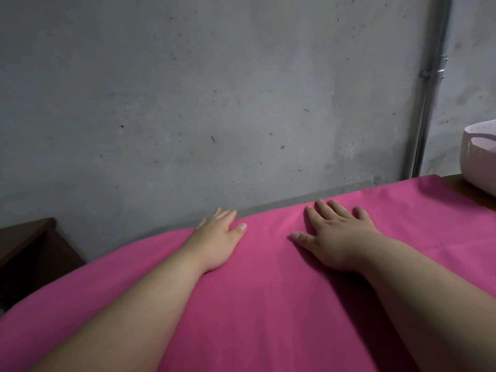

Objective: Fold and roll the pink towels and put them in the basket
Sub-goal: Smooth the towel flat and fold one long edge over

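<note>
**Flat hands on the pink towel**

The pink towel (255, 291) is lying spread wide, its far edge running along the grey wall (214, 89). The left hand (218, 238) is resting at that edge, fingers straight, holding nothing. The right hand (335, 237) is pressing flat, fingers spread. The basket (480, 159) is sitting far right.

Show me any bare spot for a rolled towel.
A narrow strip of brown table between the pink towel and the basket, far right. The middle is crowded: towel spread, left hand and right hand flat on it near the wall.
</note>
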`<state>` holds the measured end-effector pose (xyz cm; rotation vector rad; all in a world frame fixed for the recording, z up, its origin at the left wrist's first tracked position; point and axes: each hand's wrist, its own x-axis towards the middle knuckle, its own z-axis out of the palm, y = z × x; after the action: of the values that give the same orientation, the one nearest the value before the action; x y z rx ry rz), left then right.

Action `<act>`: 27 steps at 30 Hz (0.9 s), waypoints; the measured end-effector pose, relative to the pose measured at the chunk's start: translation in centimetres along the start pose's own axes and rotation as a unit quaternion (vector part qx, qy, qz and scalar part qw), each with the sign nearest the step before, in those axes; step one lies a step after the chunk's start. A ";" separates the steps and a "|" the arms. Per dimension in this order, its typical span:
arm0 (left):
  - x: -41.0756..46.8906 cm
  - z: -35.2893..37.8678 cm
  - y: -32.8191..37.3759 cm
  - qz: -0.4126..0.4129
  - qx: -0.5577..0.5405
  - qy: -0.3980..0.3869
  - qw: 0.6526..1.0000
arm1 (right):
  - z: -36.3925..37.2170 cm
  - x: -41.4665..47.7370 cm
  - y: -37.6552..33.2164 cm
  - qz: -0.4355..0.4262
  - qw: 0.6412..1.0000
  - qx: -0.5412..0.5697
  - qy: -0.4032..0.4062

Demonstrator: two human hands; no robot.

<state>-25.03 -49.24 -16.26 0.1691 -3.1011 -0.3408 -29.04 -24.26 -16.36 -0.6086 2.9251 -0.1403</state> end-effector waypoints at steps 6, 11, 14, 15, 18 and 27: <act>-6.5 -2.0 -0.7 -0.005 0.086 -0.009 0.996 | -0.3 -0.5 -0.4 0.014 1.000 -0.020 -0.002; -11.3 -1.1 -2.6 -0.057 0.086 -0.044 0.994 | -1.1 -1.0 -1.8 0.044 0.997 -0.059 -0.017; -11.5 -0.7 -2.6 -0.057 0.070 -0.022 0.996 | -1.9 -1.0 -6.9 0.016 0.999 -0.051 0.002; -11.4 -0.7 -2.5 -0.059 0.068 -0.015 0.996 | -2.1 -0.8 -9.4 0.001 1.000 -0.030 0.001; -11.5 -0.5 -2.7 -0.060 0.057 -0.011 0.997 | -2.0 -0.1 -16.6 -0.026 0.998 0.051 -0.028; -9.7 -1.4 -6.7 -0.068 0.046 -0.014 0.997 | 2.5 -0.2 -18.8 -0.041 0.998 0.041 0.025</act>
<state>-14.67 -55.02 -16.45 0.3807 -3.1424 -0.2054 -21.12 -41.47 -16.51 -0.7231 2.9262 -0.2871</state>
